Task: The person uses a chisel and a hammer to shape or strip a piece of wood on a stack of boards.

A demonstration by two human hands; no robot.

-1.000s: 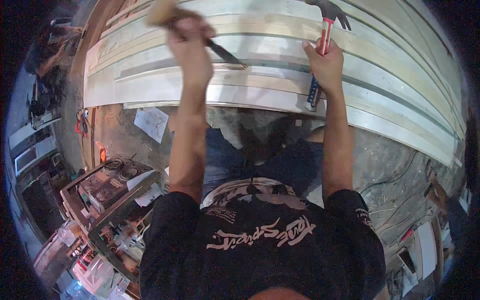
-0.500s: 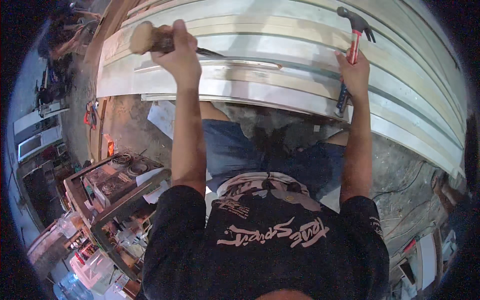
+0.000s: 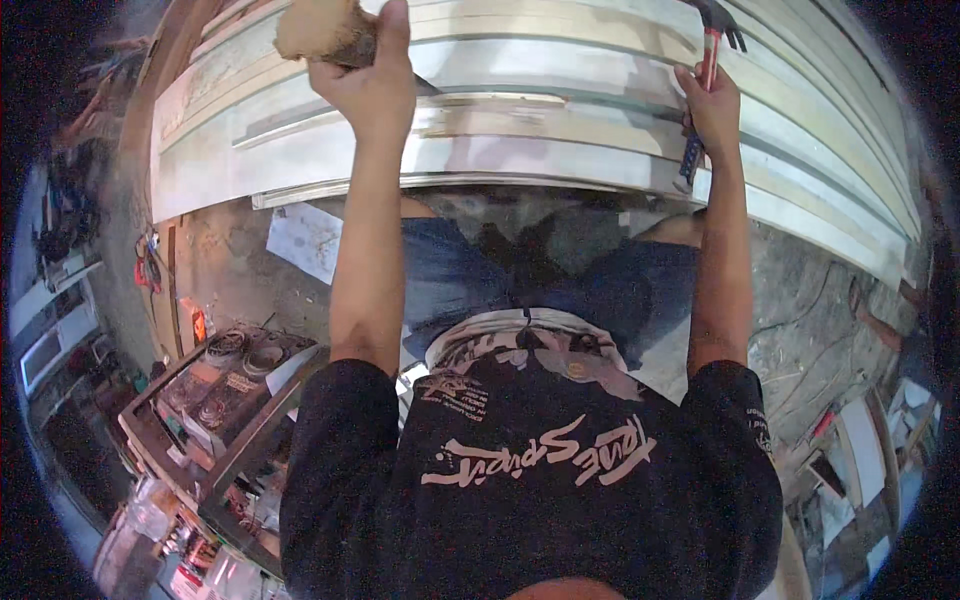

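My left hand is closed around what looks like a chisel with a thick wooden handle. Its blunt tan end faces up and left, and a narrow dark blade runs out to the right, partly hidden behind my hand. In my right hand is a claw hammer, gripped midway along its red and dark-blue handle, head away from me. The top of the head is cut off by the picture edge. Both hands are over long pale wooden boards lying side by side; one has a splintered, rough strip near its middle.
At the lower left stands an open wooden box with wire coils and a tray of tools. Red-handled pliers or cutters hang or lie at the left. A white sheet rests on the floor by my left knee. Scrap pieces are at the right.
Both hands, with the chisel and the hammer, now appear higher in the picture. The whole view has shifted too, with the boards moving up and left.
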